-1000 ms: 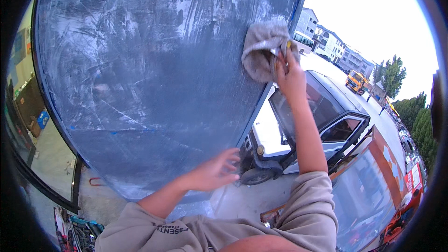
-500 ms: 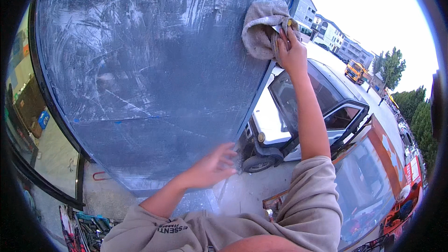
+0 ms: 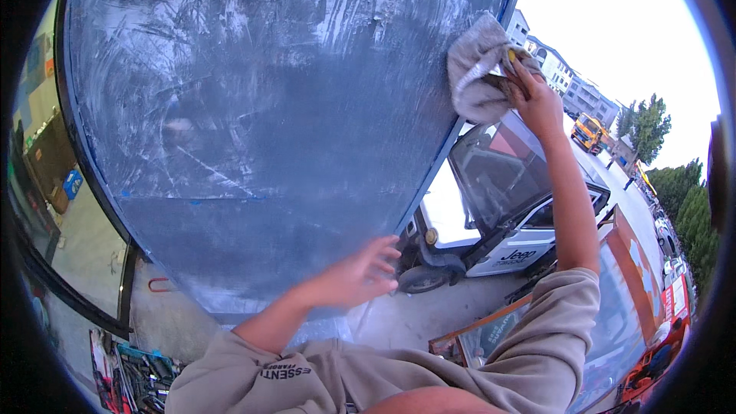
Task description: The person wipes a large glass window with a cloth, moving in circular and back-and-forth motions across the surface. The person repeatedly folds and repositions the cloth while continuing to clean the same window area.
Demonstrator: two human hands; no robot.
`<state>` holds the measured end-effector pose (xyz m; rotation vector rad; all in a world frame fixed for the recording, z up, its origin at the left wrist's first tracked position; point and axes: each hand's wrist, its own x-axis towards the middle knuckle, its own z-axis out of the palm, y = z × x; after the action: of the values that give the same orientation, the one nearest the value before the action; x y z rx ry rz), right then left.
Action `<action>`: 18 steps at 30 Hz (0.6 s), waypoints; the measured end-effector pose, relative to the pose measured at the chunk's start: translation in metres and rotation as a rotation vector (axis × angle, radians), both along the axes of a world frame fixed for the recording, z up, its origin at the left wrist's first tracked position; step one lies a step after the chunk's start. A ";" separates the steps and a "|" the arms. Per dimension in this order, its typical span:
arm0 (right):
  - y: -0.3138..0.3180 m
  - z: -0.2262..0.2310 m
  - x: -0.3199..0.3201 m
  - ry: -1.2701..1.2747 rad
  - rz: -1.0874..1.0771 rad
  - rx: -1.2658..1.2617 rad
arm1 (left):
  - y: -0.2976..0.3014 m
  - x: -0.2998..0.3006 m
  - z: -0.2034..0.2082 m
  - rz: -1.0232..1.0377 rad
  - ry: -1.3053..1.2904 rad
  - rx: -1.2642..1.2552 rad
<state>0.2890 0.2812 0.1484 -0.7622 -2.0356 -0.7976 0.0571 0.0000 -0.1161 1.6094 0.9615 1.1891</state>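
Observation:
A large dark blue-grey panel (image 3: 307,130), streaked with pale smears, stands upright before me. My right hand (image 3: 538,103) grips a bunched grey-beige cloth (image 3: 479,69) at the panel's upper right edge. Part of the cloth overlaps the edge; something small and yellow shows by my fingers. Whether the cloth presses on the panel I cannot tell. My left hand (image 3: 360,272) hovers low, in front of the panel's bottom right part, fingers apart and slightly blurred, holding nothing.
Beyond the panel's right edge a white off-road vehicle (image 3: 502,207) is parked. A framed glass case (image 3: 613,314) stands at lower right. A black-framed glass door (image 3: 88,184) borders the left side. Several tools (image 3: 142,372) lie at lower left. A yellow truck (image 3: 587,132) is farther off.
My right hand and the cloth have moved right and slightly down, partly past the panel's edge. The left hand has shifted a little to the right, still with fingers apart.

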 end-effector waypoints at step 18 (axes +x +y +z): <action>0.015 0.011 -0.008 -0.069 0.084 0.191 | 0.100 0.029 -0.001 -0.115 -0.087 -0.007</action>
<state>0.2812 0.2960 0.1598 -0.5447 -2.0028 -0.9647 0.0861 0.1001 -0.1172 1.5723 0.8059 1.1655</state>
